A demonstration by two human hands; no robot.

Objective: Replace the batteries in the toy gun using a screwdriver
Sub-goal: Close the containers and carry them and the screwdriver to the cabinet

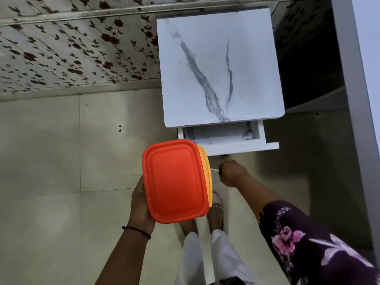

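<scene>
— Holding anything, that left hand (pixel 141 204)?
— Yes, its fingers (pixel 140 185) grasp an orange-lidded box (pixel 174 179) by its left edge, lid up, above the floor (pixel 61 161).
— And the right hand (pixel 233 174)?
— It reaches under the front of the open drawer (pixel 242 146) in the marble-topped desk (pixel 218 68). Its fingers (pixel 227 159) are curled; whether they grasp anything, I cannot tell.
— The tool for the job?
— A pale sliver (pixel 213 169) shows between box and right hand, too small to name.

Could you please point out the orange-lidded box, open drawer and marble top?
orange-lidded box (pixel 174 179), head view, lid centre
open drawer (pixel 242 146), head view, front panel
marble top (pixel 218 68), head view, its middle
</scene>
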